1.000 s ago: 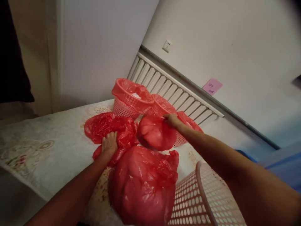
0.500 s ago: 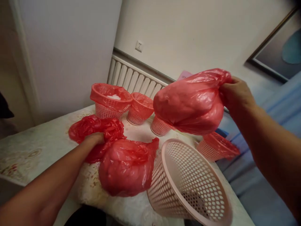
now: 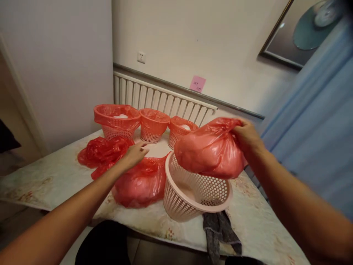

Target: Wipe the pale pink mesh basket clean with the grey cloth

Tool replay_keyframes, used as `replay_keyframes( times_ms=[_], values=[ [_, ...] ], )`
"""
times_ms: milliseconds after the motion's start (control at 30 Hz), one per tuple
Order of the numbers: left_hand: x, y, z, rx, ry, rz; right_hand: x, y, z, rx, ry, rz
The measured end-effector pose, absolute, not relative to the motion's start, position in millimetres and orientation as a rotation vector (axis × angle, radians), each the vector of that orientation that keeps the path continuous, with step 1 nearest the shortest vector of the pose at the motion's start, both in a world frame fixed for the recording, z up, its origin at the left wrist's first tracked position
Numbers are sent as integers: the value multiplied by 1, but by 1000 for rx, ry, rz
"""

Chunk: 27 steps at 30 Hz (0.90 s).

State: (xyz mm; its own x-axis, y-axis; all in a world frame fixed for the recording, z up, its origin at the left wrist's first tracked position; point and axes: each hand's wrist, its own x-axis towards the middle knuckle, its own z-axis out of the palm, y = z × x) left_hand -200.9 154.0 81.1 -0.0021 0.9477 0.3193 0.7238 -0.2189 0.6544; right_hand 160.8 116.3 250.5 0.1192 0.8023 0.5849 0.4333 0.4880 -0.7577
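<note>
Three red-lined baskets (image 3: 154,125) line the far side of the worktop (image 3: 35,182) before the radiator (image 3: 156,101), crumpled red plastic (image 3: 102,151) lies at left, and a plump red bag (image 3: 138,187) and a grey cloth (image 3: 220,230) flank the pale basket (image 3: 179,202). The right hand (image 3: 246,137), arm stretched forward, clutches a filled bag (image 3: 205,151) by its gathered neck above that basket's far rim; the left hand (image 3: 135,154) hovers over the plump bag, fingers parted.

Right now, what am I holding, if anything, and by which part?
Your right hand holds a raised, bulging, shiny red plastic bag by its gathered top. Your left hand is open, holding nothing.
</note>
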Motion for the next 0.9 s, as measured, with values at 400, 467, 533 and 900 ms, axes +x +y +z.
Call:
replay_keyframes(
  times_ms=[400, 467, 533, 900],
  values=[
    [-82, 85, 92, 2408, 1360, 1059, 150, 75, 98, -1267, -2448, 589],
    [-72, 78, 95, 2455, 1328, 977, 155, 71, 100, -1227, -2441, 634],
    [-63, 77, 102, 2440, 1328, 833, 159, 64, 109, -1142, -2391, 623],
    [-21, 91, 113, 2320, 1211, 255, 166, -29, 124, -729, -2453, -233]
  ],
)
